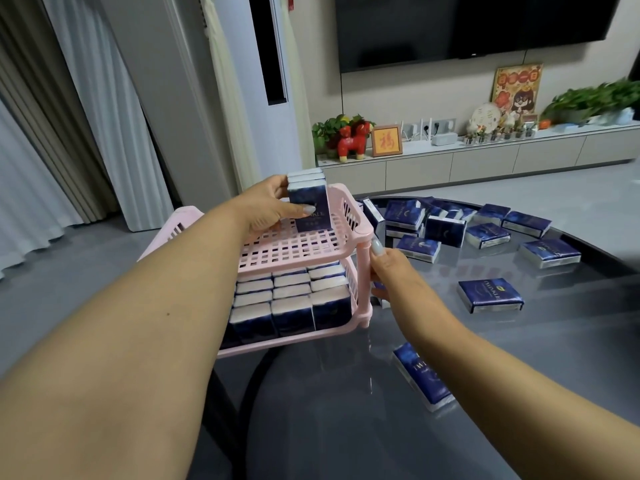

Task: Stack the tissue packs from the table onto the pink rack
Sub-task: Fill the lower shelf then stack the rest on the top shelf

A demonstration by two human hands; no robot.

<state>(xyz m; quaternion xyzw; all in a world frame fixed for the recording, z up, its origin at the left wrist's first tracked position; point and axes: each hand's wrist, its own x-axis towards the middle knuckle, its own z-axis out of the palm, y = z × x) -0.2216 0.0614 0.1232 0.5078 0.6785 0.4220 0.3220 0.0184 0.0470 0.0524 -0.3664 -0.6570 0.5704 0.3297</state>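
My left hand [266, 206] is clamped on a small bundle of tissue packs [309, 199], thumb across the front face, fingers behind, holding them upright just above the top shelf [294, 249] of the pink rack [360, 230]. Under that grip the top shelf's grid is bare; below it the lower shelf [287, 299] looks packed full in rows. So I judge we're placing the first bundle on the upper tier; next I'd lower it to the far end and let go without tipping it. Right of the grip, my right hand [388, 268] curls round the rack's corner post, steadying it. Beyond that, loose packs [490, 295] lie scattered on the dark table [519, 341]. I can't count the bundle exactly, and my right forearm covers part of one near pack [420, 379].
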